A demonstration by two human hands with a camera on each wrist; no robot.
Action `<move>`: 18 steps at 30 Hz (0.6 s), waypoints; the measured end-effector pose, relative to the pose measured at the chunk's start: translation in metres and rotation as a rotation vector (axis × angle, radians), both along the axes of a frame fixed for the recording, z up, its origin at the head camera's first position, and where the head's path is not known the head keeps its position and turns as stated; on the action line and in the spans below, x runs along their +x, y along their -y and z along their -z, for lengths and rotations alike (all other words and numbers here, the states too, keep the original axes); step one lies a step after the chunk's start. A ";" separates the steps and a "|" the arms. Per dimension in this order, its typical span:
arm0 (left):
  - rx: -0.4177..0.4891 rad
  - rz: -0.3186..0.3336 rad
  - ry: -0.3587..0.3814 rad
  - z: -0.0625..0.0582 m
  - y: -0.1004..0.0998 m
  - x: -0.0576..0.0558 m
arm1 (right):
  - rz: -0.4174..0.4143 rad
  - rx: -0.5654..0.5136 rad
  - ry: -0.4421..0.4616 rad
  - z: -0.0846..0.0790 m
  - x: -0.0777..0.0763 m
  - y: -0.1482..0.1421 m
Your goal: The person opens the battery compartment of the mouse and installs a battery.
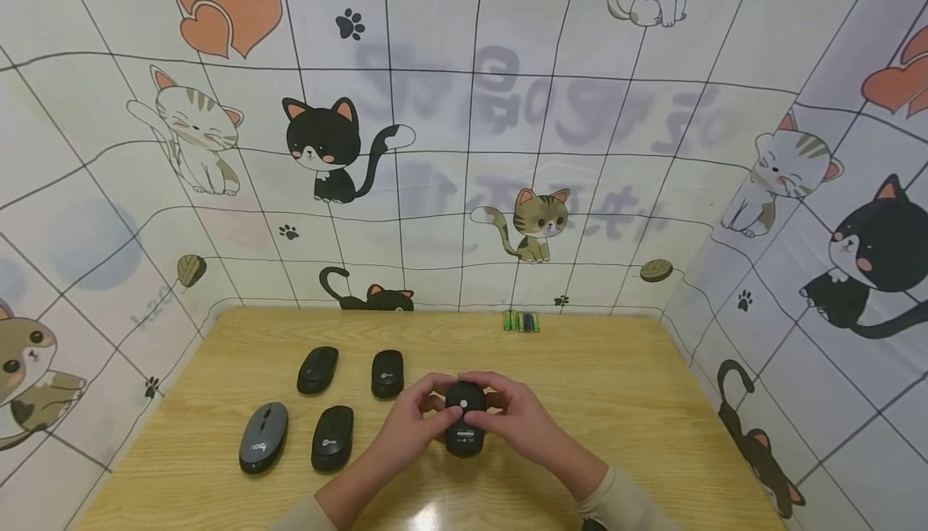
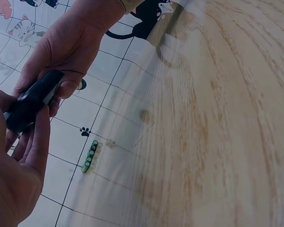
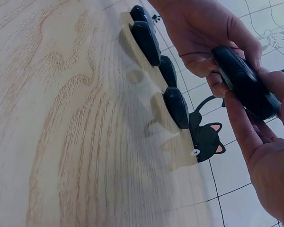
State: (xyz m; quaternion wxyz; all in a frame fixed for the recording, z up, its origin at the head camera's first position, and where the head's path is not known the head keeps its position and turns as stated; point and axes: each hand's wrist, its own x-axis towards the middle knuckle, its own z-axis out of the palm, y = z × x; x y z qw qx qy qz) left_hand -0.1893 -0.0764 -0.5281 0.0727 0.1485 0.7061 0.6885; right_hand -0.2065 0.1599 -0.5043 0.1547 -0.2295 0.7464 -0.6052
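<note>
A black computer mouse (image 1: 464,436) is held between both hands over the wooden table, its labelled underside turned up. My left hand (image 1: 415,421) grips it from the left, thumb pressed on the underside near a round light spot. From the other side my right hand (image 1: 518,418) grips it too, thumb on the underside and fingers curled round the far end. In the left wrist view the mouse (image 2: 31,101) shows edge-on between the two hands. The right wrist view shows the mouse's dark side (image 3: 244,82); the fingers behind it are partly hidden.
Left of the hands on the table (image 1: 616,402) lie a grey mouse (image 1: 264,437) and three black mice, one near the left forearm (image 1: 333,438), others farther back (image 1: 317,370) (image 1: 387,374). Several green batteries (image 1: 521,321) lie by the back edge. A cat-patterned sheet (image 1: 435,136) surrounds the table.
</note>
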 end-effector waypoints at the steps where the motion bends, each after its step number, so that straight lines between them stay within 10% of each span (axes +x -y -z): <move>1: 0.002 0.002 0.000 0.000 0.000 0.000 | 0.000 0.005 -0.001 0.000 0.000 -0.001; 18: 0.013 0.033 -0.024 0.000 0.000 -0.001 | -0.006 0.031 -0.112 0.000 -0.004 -0.006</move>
